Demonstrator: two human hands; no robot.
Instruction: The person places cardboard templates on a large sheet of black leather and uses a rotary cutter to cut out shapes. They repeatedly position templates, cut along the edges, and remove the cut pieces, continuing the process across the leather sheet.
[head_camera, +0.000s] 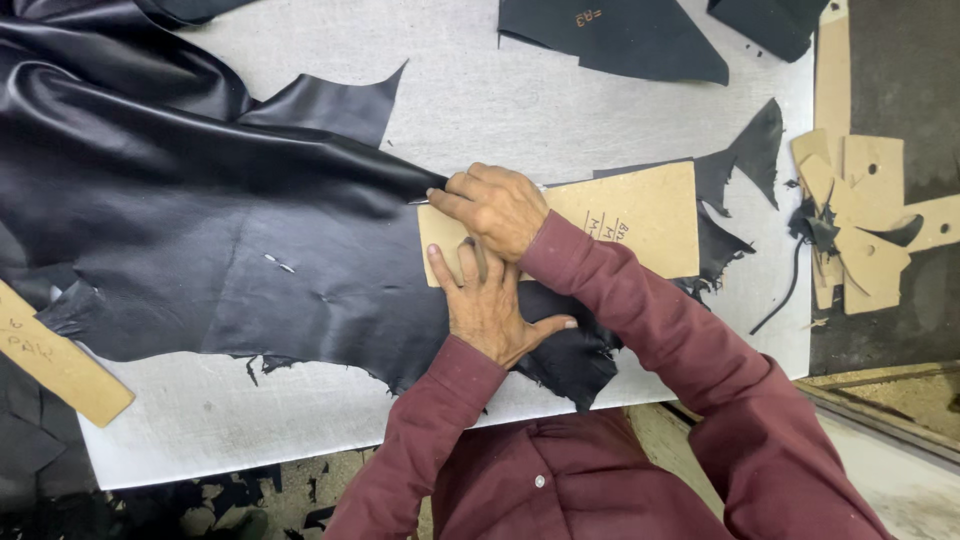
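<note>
Left hand (488, 305) flat, open, pressing cardboard template (630, 215) onto black leather (200, 220), right hand (495, 208) closed on a thin blade at its edge

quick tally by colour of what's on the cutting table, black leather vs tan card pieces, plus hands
Black leather: 4, namely the big hide, a cut piece, a corner piece, a scrap
Tan card: 3, namely the template under the hands, a strip, a pile of offcuts counted as one
Hands: 2, left hand, right hand
Total: 9

leather (200, 210): glossy black | template (640, 215): tan | sleeves (620, 290): maroon | table (520, 110): pale grey
</note>
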